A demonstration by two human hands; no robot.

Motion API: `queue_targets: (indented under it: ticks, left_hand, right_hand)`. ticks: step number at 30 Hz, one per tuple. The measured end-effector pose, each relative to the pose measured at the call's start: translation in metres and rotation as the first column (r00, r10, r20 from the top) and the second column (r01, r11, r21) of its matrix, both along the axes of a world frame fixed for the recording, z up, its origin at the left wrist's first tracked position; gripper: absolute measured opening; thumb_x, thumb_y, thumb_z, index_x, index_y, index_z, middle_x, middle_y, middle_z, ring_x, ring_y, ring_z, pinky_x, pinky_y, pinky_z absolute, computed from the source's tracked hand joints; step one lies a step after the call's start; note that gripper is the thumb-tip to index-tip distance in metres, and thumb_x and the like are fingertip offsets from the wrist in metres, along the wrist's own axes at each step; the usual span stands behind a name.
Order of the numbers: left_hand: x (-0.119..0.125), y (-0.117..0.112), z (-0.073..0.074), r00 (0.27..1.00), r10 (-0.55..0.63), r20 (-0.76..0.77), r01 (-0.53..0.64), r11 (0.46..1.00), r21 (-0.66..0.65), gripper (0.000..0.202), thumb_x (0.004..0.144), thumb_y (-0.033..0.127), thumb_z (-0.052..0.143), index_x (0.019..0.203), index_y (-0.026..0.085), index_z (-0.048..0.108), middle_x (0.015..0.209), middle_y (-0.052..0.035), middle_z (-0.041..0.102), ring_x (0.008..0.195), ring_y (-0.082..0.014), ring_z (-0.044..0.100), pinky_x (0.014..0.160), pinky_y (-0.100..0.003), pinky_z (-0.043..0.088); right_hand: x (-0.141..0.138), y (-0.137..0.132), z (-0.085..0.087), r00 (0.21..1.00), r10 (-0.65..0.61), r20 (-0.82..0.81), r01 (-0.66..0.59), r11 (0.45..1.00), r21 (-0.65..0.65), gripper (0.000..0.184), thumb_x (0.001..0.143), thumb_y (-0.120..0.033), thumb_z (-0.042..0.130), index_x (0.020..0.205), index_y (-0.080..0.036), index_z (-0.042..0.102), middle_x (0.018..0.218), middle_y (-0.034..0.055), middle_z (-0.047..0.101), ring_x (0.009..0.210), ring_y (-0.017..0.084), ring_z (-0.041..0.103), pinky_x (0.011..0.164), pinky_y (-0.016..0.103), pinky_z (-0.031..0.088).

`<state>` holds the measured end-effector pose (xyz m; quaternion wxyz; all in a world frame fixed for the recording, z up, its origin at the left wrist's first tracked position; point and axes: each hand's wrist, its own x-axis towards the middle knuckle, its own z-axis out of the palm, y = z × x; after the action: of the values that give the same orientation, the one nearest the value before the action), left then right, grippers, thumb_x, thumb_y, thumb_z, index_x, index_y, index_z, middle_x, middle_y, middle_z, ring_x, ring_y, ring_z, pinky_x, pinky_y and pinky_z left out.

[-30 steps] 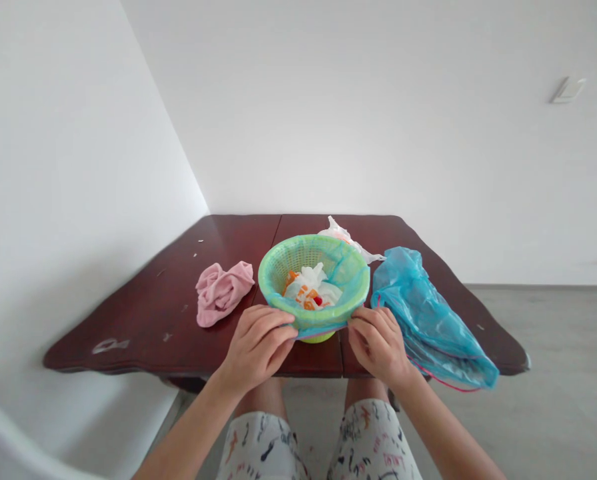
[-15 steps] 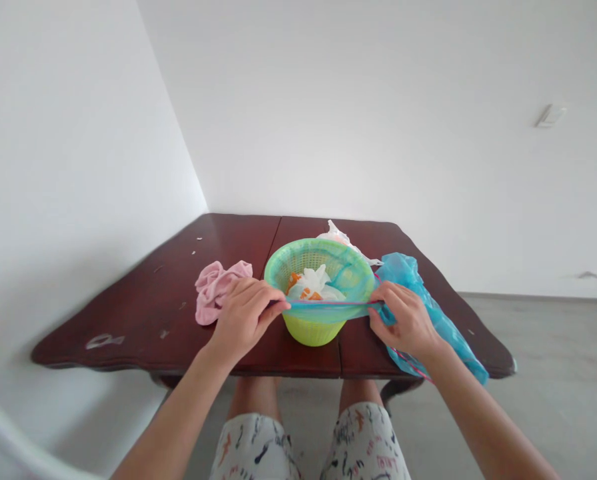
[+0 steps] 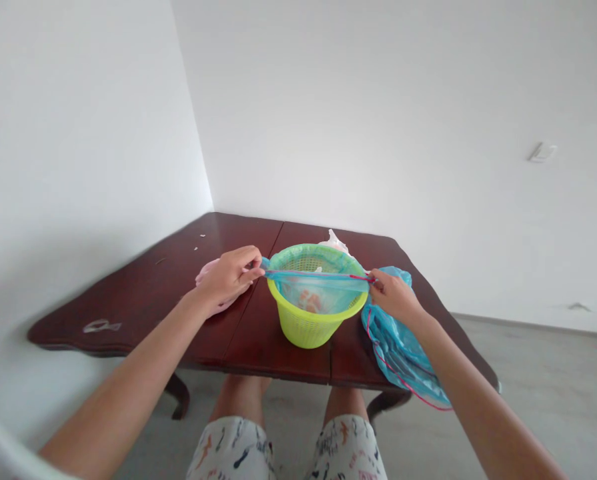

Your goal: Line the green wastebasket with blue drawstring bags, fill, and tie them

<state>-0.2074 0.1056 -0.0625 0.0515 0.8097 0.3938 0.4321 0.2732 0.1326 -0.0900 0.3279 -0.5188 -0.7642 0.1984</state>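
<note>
**Q:** What is each hand doing?

**A:** The left hand [image 3: 231,277] has its grip closed, thumb against fingers, on the left end of the edge of a translucent blue plastic bag [image 3: 318,281]. The right hand [image 3: 393,295] has a matching closed grip on the right end, where a pink drawstring shows. The edge runs taut between them.

**Q:** Where is that bag?

**A:** Partly inside a round, yellow-green plastic mesh basket [image 3: 306,335], its held edge stretched across the opening. White and orange contents show hazily through the film. The basket stands upright near the middle of a dark red wooden bench [image 3: 143,293].

**Q:** And around it?

**A:** Left, a soft pink cloth [image 3: 206,270], mostly hidden by the left hand. Far side, a crumpled white plastic bag [image 3: 334,241]. Right, a second, crumpled blue plastic bag [image 3: 403,353] with pink string, partly behind the right arm.
</note>
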Motion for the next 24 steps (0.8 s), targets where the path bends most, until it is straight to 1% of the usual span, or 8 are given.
queue_targets:
  ticks: [3,5,9,11,14,17,21,24]
  left_hand:
    - [0.011,0.023,0.002,0.966,0.035,0.258,-0.008,0.994,-0.107,0.068,0.11,0.088,0.063,0.094,0.023,0.077,0.097,-0.0091,0.083,0.091,-0.0261,0.077,0.084,-0.035,0.058]
    - [0.023,0.037,0.007,0.893,0.061,0.447,0.025,0.983,-0.183,0.066,0.107,0.086,0.07,0.1,0.022,0.082,0.108,-0.0129,0.088,0.104,-0.0288,0.082,0.096,-0.037,0.064]
    - [0.041,0.059,0.023,0.751,0.056,0.658,0.127,0.965,-0.227,0.065,0.097,0.084,0.082,0.101,0.019,0.084,0.117,-0.0165,0.09,0.106,-0.03,0.085,0.101,-0.043,0.07]
    - [0.044,0.064,0.03,0.75,0.052,0.659,0.106,0.975,-0.197,0.058,0.097,0.077,0.086,0.105,0.019,0.087,0.12,-0.0167,0.091,0.11,-0.031,0.085,0.105,-0.044,0.07]
    - [0.039,0.064,0.032,0.853,0.083,0.515,0.017,0.982,-0.187,0.042,0.1,0.061,0.085,0.112,0.022,0.091,0.122,-0.0141,0.092,0.112,-0.0314,0.084,0.107,-0.043,0.066]
    - [0.03,0.06,0.024,0.934,0.124,0.335,-0.039,0.968,-0.249,0.027,0.095,0.051,0.089,0.105,0.026,0.092,0.112,-0.011,0.091,0.101,-0.0309,0.083,0.096,-0.041,0.065]
    - [0.021,0.058,0.014,0.939,0.116,0.325,-0.011,0.951,-0.308,0.023,0.084,0.045,0.097,0.095,0.026,0.088,0.099,-0.0098,0.088,0.088,-0.0292,0.08,0.084,-0.04,0.064]
    - [0.019,0.055,0.015,0.919,0.086,0.384,0.044,0.947,-0.317,0.031,0.083,0.045,0.095,0.103,0.024,0.086,0.102,-0.0093,0.088,0.09,-0.0277,0.081,0.083,-0.039,0.065]
  right_hand:
    - [-0.006,0.023,-0.001,0.993,0.035,-0.112,-0.041,0.997,-0.058,0.015,0.088,-0.026,0.064,0.1,-0.027,0.072,0.066,-0.003,0.075,0.057,0.021,0.07,0.058,0.029,0.053]
    - [-0.012,0.039,0.003,0.982,0.037,-0.186,-0.046,0.998,-0.044,0.021,0.082,-0.025,0.064,0.101,-0.026,0.072,0.07,-0.0016,0.079,0.059,0.022,0.074,0.058,0.031,0.059]
    - [-0.022,0.066,0.022,0.945,0.03,-0.325,-0.021,0.999,0.029,0.033,0.076,-0.023,0.069,0.108,-0.023,0.078,0.081,0.0008,0.083,0.07,0.022,0.078,0.067,0.034,0.068]
    - [-0.027,0.073,0.033,0.92,0.026,-0.39,-0.003,0.998,0.059,0.036,0.079,-0.025,0.071,0.114,-0.023,0.08,0.087,0.0028,0.086,0.076,0.024,0.081,0.073,0.039,0.072]
    - [-0.032,0.073,0.046,0.877,0.023,-0.479,0.022,0.996,0.087,0.04,0.086,-0.034,0.072,0.122,-0.022,0.082,0.1,0.0068,0.09,0.088,0.027,0.086,0.084,0.045,0.075]
    - [-0.033,0.061,0.054,0.836,0.037,-0.547,0.024,0.994,0.105,0.044,0.096,-0.047,0.071,0.13,-0.023,0.083,0.118,0.0102,0.092,0.103,0.029,0.089,0.097,0.047,0.076]
    - [-0.032,0.034,0.058,0.762,0.13,-0.634,-0.017,0.983,0.181,0.046,0.103,-0.06,0.08,0.132,-0.025,0.088,0.128,0.0105,0.091,0.11,0.029,0.088,0.103,0.047,0.074]
    - [-0.033,0.012,0.062,0.76,0.159,-0.631,0.007,0.968,0.252,0.046,0.105,-0.066,0.082,0.126,-0.026,0.09,0.123,0.0107,0.092,0.104,0.03,0.088,0.092,0.045,0.075]
